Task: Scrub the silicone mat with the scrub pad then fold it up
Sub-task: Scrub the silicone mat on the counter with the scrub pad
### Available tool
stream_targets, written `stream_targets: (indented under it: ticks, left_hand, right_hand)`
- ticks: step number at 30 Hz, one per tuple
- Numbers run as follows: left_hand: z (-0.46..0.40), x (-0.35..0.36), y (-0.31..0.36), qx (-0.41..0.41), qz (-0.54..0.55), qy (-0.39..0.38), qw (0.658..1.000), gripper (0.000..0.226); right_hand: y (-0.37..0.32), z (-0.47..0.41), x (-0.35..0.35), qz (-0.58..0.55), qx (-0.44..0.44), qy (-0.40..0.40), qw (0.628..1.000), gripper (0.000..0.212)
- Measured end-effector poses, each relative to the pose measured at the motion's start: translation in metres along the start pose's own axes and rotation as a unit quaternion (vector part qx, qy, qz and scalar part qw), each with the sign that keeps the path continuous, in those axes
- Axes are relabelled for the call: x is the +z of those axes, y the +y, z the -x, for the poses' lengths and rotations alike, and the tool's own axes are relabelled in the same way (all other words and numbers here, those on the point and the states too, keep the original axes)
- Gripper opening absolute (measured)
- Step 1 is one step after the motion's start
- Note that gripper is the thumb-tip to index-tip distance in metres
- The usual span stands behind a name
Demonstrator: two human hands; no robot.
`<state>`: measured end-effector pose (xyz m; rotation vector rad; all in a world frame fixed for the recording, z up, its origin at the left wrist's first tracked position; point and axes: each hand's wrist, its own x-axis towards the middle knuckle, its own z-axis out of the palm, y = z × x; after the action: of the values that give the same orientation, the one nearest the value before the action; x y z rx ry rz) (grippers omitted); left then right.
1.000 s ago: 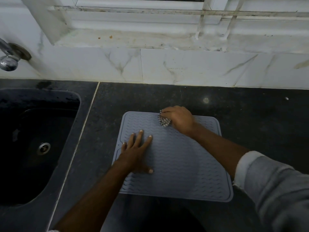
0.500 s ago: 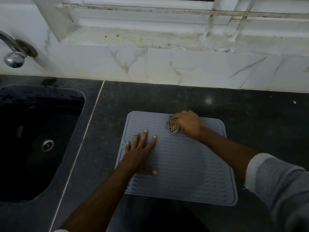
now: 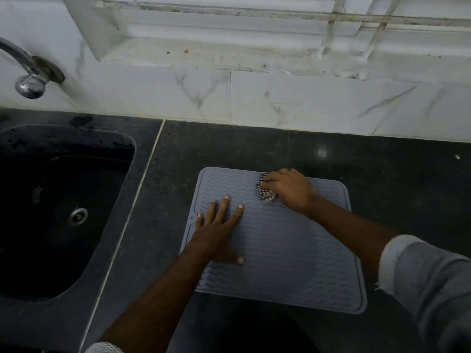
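A grey silicone mat [image 3: 293,256] with a wavy ribbed surface lies flat on the dark countertop. My left hand [image 3: 219,230] presses flat on the mat's left half, fingers spread. My right hand [image 3: 290,187] grips a black-and-white checked scrub pad [image 3: 265,193] and holds it against the mat near its far edge, around the middle. Most of the pad is hidden under my fingers.
A dark sink [image 3: 58,207] with a metal drain [image 3: 78,216] sits left of the mat, a chrome tap [image 3: 28,77] above it. White marble tiles [image 3: 254,98] and a stained window ledge [image 3: 229,54] run behind the black countertop [image 3: 382,174].
My right hand with the pad slid a short way along the mat's far edge. The left hand stays pressed in place. The camera view shifted slightly.
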<state>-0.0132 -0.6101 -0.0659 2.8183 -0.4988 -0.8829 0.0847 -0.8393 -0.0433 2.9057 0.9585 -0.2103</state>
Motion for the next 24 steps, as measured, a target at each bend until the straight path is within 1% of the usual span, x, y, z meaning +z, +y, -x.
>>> stream_targets:
  ticks: [2,4,6,9,12,16,24]
  left_hand:
    - [0.001,-0.001,0.001,-0.003,-0.003,-0.001,1.0,0.131]
    - [0.001,-0.002,0.002,-0.005,-0.005,-0.005,1.0,0.131]
    - [0.001,-0.003,0.003,-0.008,-0.004,-0.008,1.0,0.13]
    - [0.001,-0.003,0.003,-0.009,-0.004,-0.01,1.0,0.13]
    - [0.0,-0.001,0.001,-0.004,0.0,-0.002,1.0,0.131]
    - [0.0,0.002,-0.001,0.004,0.006,0.009,1.0,0.131]
    - [0.003,0.001,0.002,-0.006,-0.001,0.019,1.0,0.131]
  right_hand:
    - [-0.01,-0.015,-0.009,-0.007,0.018,-0.001,1.0,0.046]
    - [-0.024,-0.033,-0.015,-0.028,0.016,0.028,0.999,0.045]
    - [-0.043,-0.049,-0.018,-0.021,-0.01,0.038,0.999,0.046]
    - [-0.061,-0.056,-0.009,0.023,-0.049,0.023,0.998,0.048]
    - [-0.043,-0.033,0.004,0.03,-0.037,0.028,0.998,0.056]
    - [-0.007,0.003,0.012,0.024,-0.01,0.017,1.0,0.056]
    - [-0.01,0.009,0.007,0.017,0.014,0.013,1.0,0.054]
